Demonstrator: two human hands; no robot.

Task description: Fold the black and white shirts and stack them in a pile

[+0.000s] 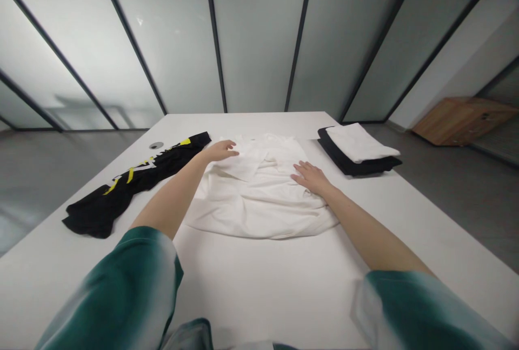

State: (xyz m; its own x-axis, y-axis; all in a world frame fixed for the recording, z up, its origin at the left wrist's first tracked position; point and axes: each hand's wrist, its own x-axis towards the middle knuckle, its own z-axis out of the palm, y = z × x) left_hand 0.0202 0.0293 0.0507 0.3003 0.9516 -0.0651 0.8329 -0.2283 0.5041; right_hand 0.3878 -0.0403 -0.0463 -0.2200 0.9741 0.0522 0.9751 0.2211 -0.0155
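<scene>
A white garment (259, 204), which looks like a T-shirt, lies spread and wrinkled across the middle of the table, its rounded edge toward me. Over its left side is my left hand (221, 151), fingers apart and holding nothing; whether it touches the cloth I cannot tell. My right hand (311, 177) rests flat on the garment's right side with its fingers spread. Loose folds bunch up between the two hands. The far part of the garment blends into the white table.
On the white table (267, 280), a black garment with yellow and white print (141, 177) lies crumpled at the left. A folded white cloth (359, 142) sits on folded black cloth (344, 163) at the right. A round grommet (156, 145) and wooden cabinet (458, 120) also show.
</scene>
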